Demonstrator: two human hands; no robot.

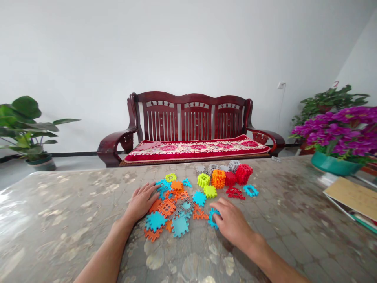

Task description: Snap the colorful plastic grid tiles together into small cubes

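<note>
My left hand (pixel 145 200) rests palm down at the left edge of a loose pile of notched plastic building tiles, its fingers stretched out and touching the pile. Orange tiles (pixel 167 208), blue tiles (pixel 180 225) and grey tiles (pixel 186 204) overlap there. My right hand (pixel 231 218) has its thumb and fingers closed on the edge of a blue frame-shaped building tile (pixel 212 218), low over the table right of the pile. Just left of that tile lies an orange triangular tile (pixel 200 212). A plain blue tile (pixel 199 198) lies beyond.
Behind the pile stand stacks of red (pixel 244 174), orange (pixel 218 179), yellow-green (pixel 204 180) and grey tiles (pixel 234 165). Purple flowers fill a green pot (pixel 335 163) on the right, near a cardboard-coloured book (pixel 353 198). A wooden bench (pixel 193 118) stands past the patterned table (pixel 73 220).
</note>
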